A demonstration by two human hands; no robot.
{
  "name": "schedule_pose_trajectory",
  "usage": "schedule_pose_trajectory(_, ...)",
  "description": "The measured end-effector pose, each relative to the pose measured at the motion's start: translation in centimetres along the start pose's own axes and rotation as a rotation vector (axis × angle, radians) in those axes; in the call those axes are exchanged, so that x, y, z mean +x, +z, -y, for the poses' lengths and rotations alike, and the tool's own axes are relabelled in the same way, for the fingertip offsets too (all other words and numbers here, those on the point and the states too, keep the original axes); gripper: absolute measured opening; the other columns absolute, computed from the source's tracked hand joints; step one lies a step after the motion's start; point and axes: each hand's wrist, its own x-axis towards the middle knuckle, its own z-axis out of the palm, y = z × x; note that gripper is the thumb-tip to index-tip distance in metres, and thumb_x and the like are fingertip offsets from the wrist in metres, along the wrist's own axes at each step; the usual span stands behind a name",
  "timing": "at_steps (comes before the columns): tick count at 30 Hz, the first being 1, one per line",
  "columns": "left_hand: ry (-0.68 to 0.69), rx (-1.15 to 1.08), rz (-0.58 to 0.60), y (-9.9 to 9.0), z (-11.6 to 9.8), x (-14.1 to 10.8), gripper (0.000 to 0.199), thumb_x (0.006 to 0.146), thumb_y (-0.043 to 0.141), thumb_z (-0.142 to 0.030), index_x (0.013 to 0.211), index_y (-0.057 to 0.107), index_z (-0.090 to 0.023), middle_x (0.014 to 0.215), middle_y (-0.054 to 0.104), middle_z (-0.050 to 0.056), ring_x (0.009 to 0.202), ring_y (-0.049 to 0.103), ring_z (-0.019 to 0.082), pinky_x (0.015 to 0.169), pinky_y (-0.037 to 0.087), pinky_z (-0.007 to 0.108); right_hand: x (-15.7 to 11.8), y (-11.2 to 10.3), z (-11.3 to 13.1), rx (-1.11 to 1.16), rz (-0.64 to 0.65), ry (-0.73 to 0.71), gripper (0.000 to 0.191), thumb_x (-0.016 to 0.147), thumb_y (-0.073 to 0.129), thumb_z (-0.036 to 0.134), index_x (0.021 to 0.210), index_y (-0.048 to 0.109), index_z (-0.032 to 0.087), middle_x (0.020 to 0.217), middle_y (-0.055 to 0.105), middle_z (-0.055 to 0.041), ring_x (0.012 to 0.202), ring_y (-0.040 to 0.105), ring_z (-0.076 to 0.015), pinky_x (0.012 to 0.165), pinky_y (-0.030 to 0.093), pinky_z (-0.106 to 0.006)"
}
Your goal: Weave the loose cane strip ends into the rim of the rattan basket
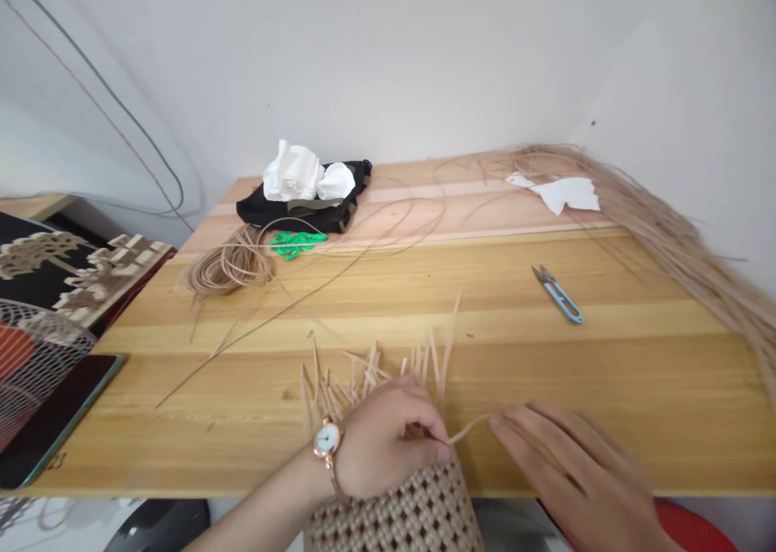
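Observation:
A rattan basket (418, 513) in open-weave pattern stands at the table's front edge, its lower part cut off by the frame. Short loose strand ends (369, 370) stick up from its far rim. My left hand (388, 435), with a watch at the wrist, is closed on the near right rim, thumb and forefinger pinched together. From that pinch a thin rattan strand (470, 427) runs right to the fingertips of my right hand (573, 463). That hand is somewhat blurred, its fingers pressed together on the strand's end.
Blue thread snips (558, 295) lie right of centre. A rattan coil (230, 263), green bits (297, 243) and a black bag (267, 211) topped with white tissue (294, 172) sit at the back left. Long rattan strands (679, 249) cover the right side; a phone (57, 419) is at left.

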Motion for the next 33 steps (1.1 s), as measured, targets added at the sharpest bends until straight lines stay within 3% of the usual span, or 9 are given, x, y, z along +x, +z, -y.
schedule_pose_trajectory(6, 0.075, -0.128, 0.022, -0.4, 0.2, 0.6, 0.015, 0.077, 0.062, -0.023, 0.071, 0.069, -0.012, 0.066, 0.063, 0.003, 0.068, 0.052, 0.011, 0.071, 0.04, 0.023, 2.3, 2.8, 1.3, 0.083, -0.149, 0.136, 0.005, 0.081, 0.059, 0.013, 0.087, 0.06, 0.012, 0.082, 0.069, -0.0065, 0.08, 0.061, -0.0208, 0.074, 0.044, -0.034)
schedule_pose_trajectory(11, 0.071, -0.18, -0.028, -0.4, 0.9, 1.0, 0.014, 0.075, 0.064, -0.022, 0.068, 0.069, -0.012, 0.063, 0.061, 0.002, 0.067, 0.052, 0.011, 0.068, 0.04, 0.023, 2.6, 3.3, 2.1, 0.115, -0.165, 0.114, 0.016, 0.088, 0.046, 0.011, 0.097, 0.058, 0.011, 0.086, 0.07, -0.0078, 0.083, 0.063, -0.0186, 0.075, 0.044, -0.031)
schedule_pose_trajectory(15, 0.012, -0.273, -0.033, -0.8, 1.7, 0.8, 0.016, 0.075, 0.062, -0.025, 0.072, 0.07, -0.012, 0.066, 0.064, 0.004, 0.065, 0.055, 0.011, 0.065, 0.042, 0.022, 0.3, 3.2, -0.1, 0.055, -0.057, 0.071, 0.023, 0.089, 0.036, 0.008, 0.101, 0.055, 0.01, 0.089, 0.07, -0.0085, 0.081, 0.065, -0.0152, 0.073, 0.047, -0.027)
schedule_pose_trajectory(19, -0.037, -0.343, -0.02, -1.4, 2.2, 0.6, 0.017, 0.075, 0.062, -0.026, 0.075, 0.07, -0.011, 0.071, 0.066, 0.005, 0.067, 0.057, 0.011, 0.064, 0.043, 0.02, -1.3, 1.3, -3.8, 0.044, 0.083, 0.085, 0.029, 0.089, 0.035, 0.014, 0.109, 0.055, 0.017, 0.098, 0.069, -0.0066, 0.084, 0.065, -0.0154, 0.071, 0.049, -0.024)
schedule_pose_trajectory(22, -0.057, -0.383, 0.024, -1.5, 2.4, 0.5, 0.018, 0.077, 0.061, -0.027, 0.079, 0.071, -0.012, 0.076, 0.067, 0.005, 0.069, 0.057, 0.011, 0.064, 0.044, 0.02, -0.9, -0.1, -4.6, 0.396, 0.248, 0.477, 0.023, 0.089, 0.04, 0.028, 0.1, 0.059, 0.023, 0.089, 0.068, -0.004, 0.08, 0.065, -0.0163, 0.069, 0.049, -0.023)
schedule_pose_trajectory(25, -0.075, -0.419, 0.09, -1.3, 2.4, 0.4, 0.019, 0.077, 0.06, -0.029, 0.083, 0.071, -0.015, 0.079, 0.068, 0.005, 0.072, 0.058, 0.011, 0.067, 0.045, 0.02, 0.4, -0.2, -2.9, 0.994, 0.602, 0.908, 0.032, 0.088, 0.037, 0.043, 0.088, 0.057, 0.018, 0.059, 0.06, -0.0021, 0.052, 0.057, -0.013, 0.05, 0.044, -0.022)
schedule_pose_trajectory(27, -0.119, -0.432, 0.091, -1.2, 2.3, 0.3, 0.019, 0.075, 0.063, -0.028, 0.085, 0.072, -0.015, 0.079, 0.068, 0.004, 0.072, 0.058, 0.011, 0.067, 0.045, 0.02, 1.4, 0.3, -1.3, 1.331, 0.79, 1.095, 0.036, 0.084, 0.038, 0.051, 0.086, 0.052, 0.017, 0.05, 0.055, 0.0011, 0.039, 0.046, -0.0083, 0.041, 0.036, -0.018)
schedule_pose_trajectory(30, -0.209, -0.447, 0.079, -1.1, 2.1, 0.2, 0.02, 0.07, 0.065, -0.026, 0.086, 0.071, -0.014, 0.077, 0.067, 0.004, 0.069, 0.057, 0.012, 0.065, 0.045, 0.021, 2.7, 0.9, 0.8, 1.509, 0.907, 1.182, 0.035, 0.079, 0.039, 0.052, 0.078, 0.046, 0.018, 0.039, 0.048, 0.0051, 0.028, 0.031, -0.0045, 0.033, 0.022, -0.014)
schedule_pose_trajectory(33, -0.246, -0.455, 0.051, -0.7, 1.9, 0.3, 0.024, 0.067, 0.066, -0.024, 0.088, 0.07, -0.012, 0.077, 0.066, 0.005, 0.069, 0.058, 0.012, 0.065, 0.046, 0.023, 3.9, 1.1, 2.0, 1.428, 0.934, 1.175, 0.027, 0.082, 0.035, 0.041, 0.075, 0.047, 0.018, 0.035, 0.041, 0.0078, 0.027, 0.023, -0.0043, 0.032, 0.018, -0.014)
